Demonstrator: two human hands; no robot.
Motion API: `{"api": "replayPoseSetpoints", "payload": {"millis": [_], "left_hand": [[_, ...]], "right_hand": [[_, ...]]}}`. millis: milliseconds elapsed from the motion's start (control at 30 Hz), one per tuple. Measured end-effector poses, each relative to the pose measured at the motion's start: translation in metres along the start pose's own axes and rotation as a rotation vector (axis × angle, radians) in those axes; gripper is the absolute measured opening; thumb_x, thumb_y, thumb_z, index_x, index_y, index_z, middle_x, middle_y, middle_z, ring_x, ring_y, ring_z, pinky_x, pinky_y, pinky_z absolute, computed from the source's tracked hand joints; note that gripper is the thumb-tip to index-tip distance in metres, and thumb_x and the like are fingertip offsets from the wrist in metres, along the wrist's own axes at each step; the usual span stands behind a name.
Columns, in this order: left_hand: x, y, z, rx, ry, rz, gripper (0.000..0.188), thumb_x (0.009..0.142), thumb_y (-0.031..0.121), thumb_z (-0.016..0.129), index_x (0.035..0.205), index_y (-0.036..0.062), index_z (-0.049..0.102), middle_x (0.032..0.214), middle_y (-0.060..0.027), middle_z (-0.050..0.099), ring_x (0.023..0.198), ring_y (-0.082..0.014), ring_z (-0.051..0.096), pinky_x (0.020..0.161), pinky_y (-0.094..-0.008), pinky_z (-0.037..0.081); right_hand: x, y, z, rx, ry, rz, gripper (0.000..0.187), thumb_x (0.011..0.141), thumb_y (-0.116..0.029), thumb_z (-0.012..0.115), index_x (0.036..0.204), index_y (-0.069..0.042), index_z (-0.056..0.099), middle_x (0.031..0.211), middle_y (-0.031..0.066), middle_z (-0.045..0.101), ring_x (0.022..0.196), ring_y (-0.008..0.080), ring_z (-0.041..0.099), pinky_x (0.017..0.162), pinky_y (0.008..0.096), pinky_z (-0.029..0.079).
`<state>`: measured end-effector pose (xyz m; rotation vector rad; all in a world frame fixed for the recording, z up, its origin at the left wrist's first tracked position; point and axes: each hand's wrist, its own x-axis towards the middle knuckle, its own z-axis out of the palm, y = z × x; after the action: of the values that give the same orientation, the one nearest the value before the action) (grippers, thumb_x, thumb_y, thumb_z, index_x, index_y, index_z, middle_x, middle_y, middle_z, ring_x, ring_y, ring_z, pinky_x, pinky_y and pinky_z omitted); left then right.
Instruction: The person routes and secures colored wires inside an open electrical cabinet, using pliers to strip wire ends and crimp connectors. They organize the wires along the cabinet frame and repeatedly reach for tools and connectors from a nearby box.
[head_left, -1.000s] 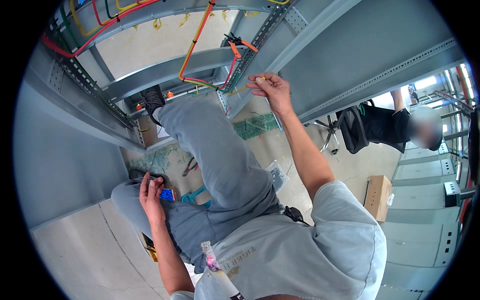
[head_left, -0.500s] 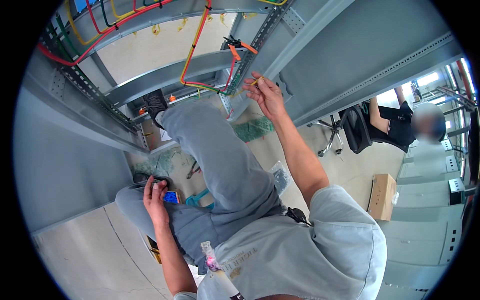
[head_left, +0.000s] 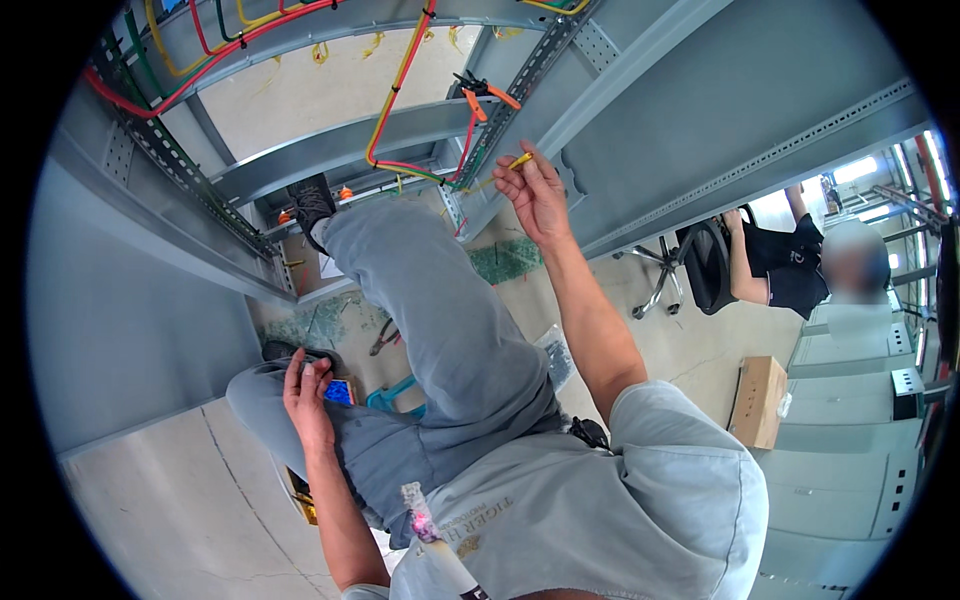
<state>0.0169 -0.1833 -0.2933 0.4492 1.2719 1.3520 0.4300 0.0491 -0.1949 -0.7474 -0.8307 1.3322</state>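
My right hand (head_left: pixel 541 200) is raised beside the grey metal cabinet frame, its thumb and fingers pinching a thin yellow wire (head_left: pixel 521 160) near its end. My left hand (head_left: pixel 309 405) rests by my bent left knee, palm up, with its fingers loosely curled and apart. No held thing can be made out there. Close to its fingertips lies a small box with blue contents (head_left: pixel 340 391). Orange-handled pliers (head_left: pixel 476 103) sit on the frame, left of and beyond my right hand. A bundle of red, yellow and green wires (head_left: pixel 385 125) is fixed along the frame with black ties.
Perforated rails (head_left: pixel 530 80) and a long grey beam (head_left: pixel 350 155) surround my legs. More pliers (head_left: pixel 383 337) and a blue-green frame (head_left: pixel 395 393) lie on the floor. At right are a swivel chair (head_left: pixel 708 262), a seated person (head_left: pixel 785 260) and a cardboard box (head_left: pixel 759 402).
My right hand has turned slightly, so more of the yellow wire's end shows above the fingers. My left hand stays by the knee. The seated person's arm has shifted.
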Motion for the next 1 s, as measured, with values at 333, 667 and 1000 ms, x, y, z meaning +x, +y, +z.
{"api": "replayPoseSetpoints", "payload": {"millis": [333,667,1000], "left_hand": [[0.006,0.004,0.007,0.003,-0.005,0.0,0.049,0.105,0.017,0.06,0.148,-0.0038,0.048,0.112,-0.0121,0.072,0.107,-0.0185,0.069,0.097,-0.0332,0.054],[-0.006,0.006,0.0,0.176,0.019,0.055,0.049,0.1,0.018,0.063,0.145,-0.0012,0.055,0.116,-0.0125,0.073,0.105,-0.0171,0.069,0.094,-0.0318,0.053],[-0.124,0.0,-0.051,-0.02,0.501,0.473,0.032,0.105,0.015,0.06,0.134,0.0015,0.063,0.11,-0.006,0.068,0.098,-0.0124,0.068,0.088,-0.0294,0.055]], "right_hand": [[0.009,-0.003,-0.007,0.01,0.054,-0.037,0.028,0.102,-0.006,0.059,0.127,0.005,0.062,0.109,0.0185,0.073,0.093,0.0266,0.075,0.083,0.035,0.064],[0.011,-0.009,-0.058,-0.045,0.03,0.007,0.03,0.102,-0.003,0.058,0.131,0.006,0.058,0.124,0.0181,0.067,0.113,0.0225,0.066,0.099,0.0304,0.054],[-0.033,0.005,-0.054,-0.547,0.333,0.666,0.041,0.096,-0.02,0.074,0.131,-0.002,0.063,0.127,0.0179,0.065,0.118,0.0279,0.062,0.095,0.0392,0.054]]}}
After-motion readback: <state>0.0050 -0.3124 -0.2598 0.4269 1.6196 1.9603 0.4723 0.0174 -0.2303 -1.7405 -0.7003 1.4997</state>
